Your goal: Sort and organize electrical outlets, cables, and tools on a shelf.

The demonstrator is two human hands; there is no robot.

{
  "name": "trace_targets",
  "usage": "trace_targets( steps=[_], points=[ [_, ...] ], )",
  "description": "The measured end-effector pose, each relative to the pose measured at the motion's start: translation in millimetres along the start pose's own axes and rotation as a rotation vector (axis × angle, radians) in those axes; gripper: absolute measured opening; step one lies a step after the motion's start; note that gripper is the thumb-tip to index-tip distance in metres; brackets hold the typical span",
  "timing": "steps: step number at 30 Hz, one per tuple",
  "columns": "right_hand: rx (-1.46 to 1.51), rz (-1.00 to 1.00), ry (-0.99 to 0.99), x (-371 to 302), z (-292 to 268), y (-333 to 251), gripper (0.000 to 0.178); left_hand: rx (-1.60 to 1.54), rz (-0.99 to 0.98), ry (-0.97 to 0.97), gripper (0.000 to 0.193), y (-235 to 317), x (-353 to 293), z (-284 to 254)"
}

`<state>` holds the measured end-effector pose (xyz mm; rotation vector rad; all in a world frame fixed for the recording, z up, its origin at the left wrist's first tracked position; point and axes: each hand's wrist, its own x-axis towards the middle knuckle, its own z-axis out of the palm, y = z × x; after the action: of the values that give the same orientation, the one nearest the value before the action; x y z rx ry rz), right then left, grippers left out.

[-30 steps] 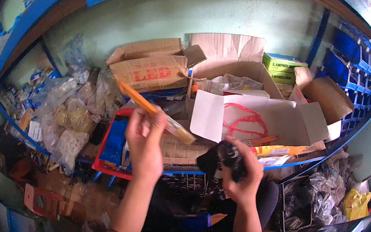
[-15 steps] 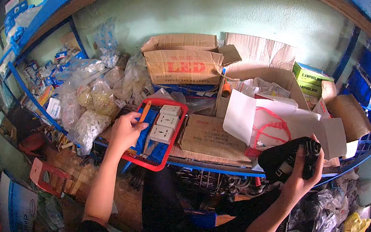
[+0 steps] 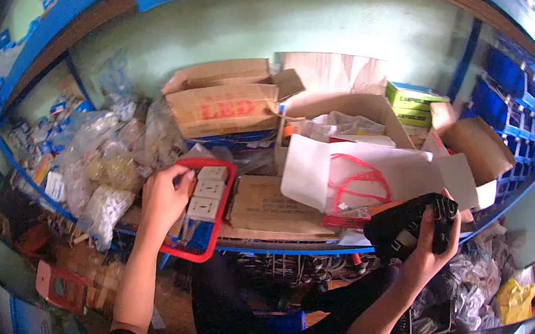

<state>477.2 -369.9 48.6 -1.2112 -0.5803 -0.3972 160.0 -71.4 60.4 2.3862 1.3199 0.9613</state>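
My left hand (image 3: 165, 193) is over the left side of a red plastic tray (image 3: 213, 245). Its fingers are curled, and a sliver of orange shows beside the thumb; what they grip is hidden. White sockets (image 3: 209, 189) lie in a column inside the tray, just right of those fingers. On the right, my right hand (image 3: 431, 250) is closed around a black, soft-looking bundle (image 3: 403, 230) with pale markings, its exact kind unclear. The bundle is held up in front of an opened white box (image 3: 383, 177), which has a red ribbon-like strip (image 3: 355, 180) in it.
A flattened cardboard box (image 3: 275, 209) lies right of the tray. Open cartons (image 3: 220, 115) and green boxes (image 3: 415, 106) stand along the wall. Clear bags of small parts (image 3: 115, 165) crowd the left. Blue bins (image 3: 522, 129) hang at right; a blue shelf edge (image 3: 290, 245) runs along the front.
The whole view has shifted, so the shelf appears further left and lower. The orange-handled tool plainly seen in my left hand is now mostly hidden. My right hand still holds the black bundle.
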Motion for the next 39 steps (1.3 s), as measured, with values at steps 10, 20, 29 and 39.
trace_targets(
  steps=[10, 20, 29, 39],
  points=[
    [0.886, 0.190, 0.120, 15, -40, 1, 0.056, -0.383, 0.979, -0.594, 0.020, 237, 40, 90],
    [0.612, 0.123, 0.493, 26, -56, 14, 0.056, -0.095, 0.932, -0.937, 0.037, 285, 23, 186],
    [1.011, 0.198, 0.210, 27, -72, 23, 0.054, -0.289, 0.818, -0.707, 0.032, 256, 40, 204],
    [0.748, 0.189, 0.222, 13, -30, 1, 0.058, -1.043, 0.310, -0.862, 0.034, 256, 59, 102]
  ],
)
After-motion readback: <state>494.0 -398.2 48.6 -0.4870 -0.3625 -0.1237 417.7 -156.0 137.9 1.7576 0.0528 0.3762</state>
